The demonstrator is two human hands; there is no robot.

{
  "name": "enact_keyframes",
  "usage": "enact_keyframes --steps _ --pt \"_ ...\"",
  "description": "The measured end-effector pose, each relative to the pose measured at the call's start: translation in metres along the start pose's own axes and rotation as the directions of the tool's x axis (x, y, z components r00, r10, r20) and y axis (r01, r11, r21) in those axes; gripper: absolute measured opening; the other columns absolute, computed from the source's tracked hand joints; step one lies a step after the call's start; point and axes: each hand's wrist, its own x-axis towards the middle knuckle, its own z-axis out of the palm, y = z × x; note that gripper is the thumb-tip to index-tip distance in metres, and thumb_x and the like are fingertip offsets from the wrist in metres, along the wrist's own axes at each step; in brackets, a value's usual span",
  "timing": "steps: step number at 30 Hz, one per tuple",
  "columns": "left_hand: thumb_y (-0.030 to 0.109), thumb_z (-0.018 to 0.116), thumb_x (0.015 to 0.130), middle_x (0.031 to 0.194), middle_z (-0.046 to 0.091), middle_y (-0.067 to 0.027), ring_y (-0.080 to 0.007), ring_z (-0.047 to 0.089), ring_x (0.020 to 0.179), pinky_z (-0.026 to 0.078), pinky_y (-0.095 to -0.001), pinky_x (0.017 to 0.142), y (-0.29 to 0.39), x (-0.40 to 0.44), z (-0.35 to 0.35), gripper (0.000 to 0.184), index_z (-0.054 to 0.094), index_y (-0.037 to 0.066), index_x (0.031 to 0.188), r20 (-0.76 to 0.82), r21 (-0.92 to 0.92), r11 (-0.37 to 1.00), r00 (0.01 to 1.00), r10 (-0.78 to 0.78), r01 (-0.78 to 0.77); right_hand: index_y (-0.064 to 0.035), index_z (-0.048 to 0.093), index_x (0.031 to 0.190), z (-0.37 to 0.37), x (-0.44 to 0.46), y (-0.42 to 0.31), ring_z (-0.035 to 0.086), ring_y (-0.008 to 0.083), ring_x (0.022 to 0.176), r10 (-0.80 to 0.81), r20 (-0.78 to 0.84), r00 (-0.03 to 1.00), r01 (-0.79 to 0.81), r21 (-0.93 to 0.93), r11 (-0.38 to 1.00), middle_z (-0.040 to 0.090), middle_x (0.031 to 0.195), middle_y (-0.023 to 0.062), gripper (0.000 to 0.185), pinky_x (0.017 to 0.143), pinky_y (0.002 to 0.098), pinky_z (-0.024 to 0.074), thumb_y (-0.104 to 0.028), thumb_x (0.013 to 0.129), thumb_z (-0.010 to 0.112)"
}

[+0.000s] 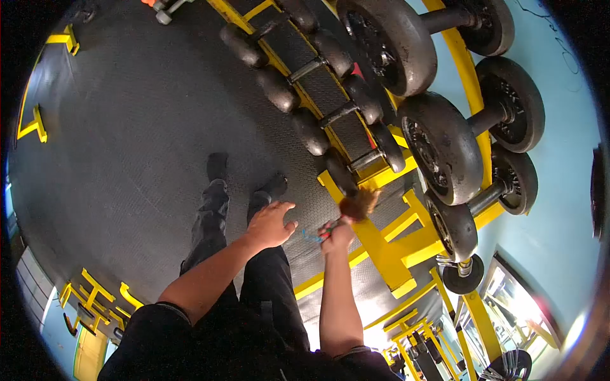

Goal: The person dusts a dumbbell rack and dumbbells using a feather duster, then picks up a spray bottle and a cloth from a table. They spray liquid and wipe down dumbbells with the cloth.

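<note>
My right hand (338, 237) is closed around the handle of a dusting brush (359, 204) with brown, motion-blurred bristles. A blue cord loop (311, 237) hangs from the handle end. The bristles are at the yellow rack frame (380, 251), close to the nearest black dumbbell (342, 173) on the lower tier; whether they touch it I cannot tell. My left hand (272, 225) hovers over my legs, fingers apart and holding nothing.
Several larger black dumbbells (441, 149) sit on the upper tier at the right, against a light blue wall (569, 95). Black textured matting (140, 146) covers the floor. Other yellow gym frames (92, 289) stand at the lower left. A mirror (518, 298) is at the lower right.
</note>
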Motion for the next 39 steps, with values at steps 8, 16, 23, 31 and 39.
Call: enact_keyframes --steps 8,16,23,31,39 --pt "0.032 0.06 0.086 0.131 0.05 -0.0203 -0.0355 0.043 0.127 0.036 -0.0436 0.105 -0.005 -0.005 -0.023 0.053 0.047 0.008 0.132 0.04 -0.056 0.994 0.995 -0.088 0.09 -0.0106 0.04 0.088 0.015 0.042 -0.036 0.042 0.0178 0.041 -0.245 0.048 0.968 0.25 -0.165 0.954 0.042 0.055 0.0058 0.031 0.036 0.0316 0.0373 -0.04 0.098 0.043" --pt "0.031 0.06 0.086 0.132 0.05 -0.0204 -0.0361 0.043 0.127 0.037 -0.0442 0.104 -0.014 -0.014 -0.03 0.052 0.047 0.008 0.131 -0.005 -0.1 0.99 0.995 -0.101 0.1 -0.0108 0.04 0.075 -0.035 0.025 -0.011 0.041 0.0171 0.033 -0.393 0.069 0.917 0.381 -0.448 0.809 0.039 0.044 0.0034 0.039 0.031 0.0314 0.0356 -0.042 0.097 0.045" --pt "0.027 0.063 0.084 0.123 0.055 -0.0211 -0.0377 0.052 0.116 0.041 -0.0438 0.1 -0.035 -0.026 -0.029 0.05 0.051 0.007 0.128 -0.05 -0.183 0.978 0.992 -0.116 0.105 -0.0089 0.043 0.09 0.01 0.04 -0.106 0.043 0.0159 0.041 -0.264 0.037 0.964 0.267 -0.163 0.95 0.045 0.058 0.0042 0.037 0.036 0.0281 0.0353 -0.045 0.097 0.045" --pt "0.028 0.067 0.083 0.117 0.058 -0.0189 -0.0324 0.062 0.097 0.05 -0.0409 0.085 -0.041 -0.044 -0.027 0.05 0.052 0.005 0.125 -0.124 -0.104 0.994 0.991 -0.056 0.043 -0.0114 0.048 0.092 -0.081 -0.077 0.033 0.05 0.0148 0.048 -0.09 0.12 0.989 0.126 -0.34 0.932 0.053 0.069 0.0056 0.02 0.038 0.0275 0.0413 -0.03 0.096 0.052" --pt "0.031 0.067 0.082 0.113 0.06 -0.0173 -0.0294 0.06 0.1 0.049 -0.0382 0.085 0.009 -0.059 -0.042 0.051 0.052 0.005 0.124 0.147 0.049 0.993 0.984 0.103 -0.111 -0.006 0.06 0.117 -0.234 -0.15 0.123 0.05 0.0127 0.044 -0.187 0.067 0.98 0.185 -0.648 0.739 0.059 0.067 0.0068 0.031 0.041 0.0292 0.0421 -0.025 0.092 0.058"
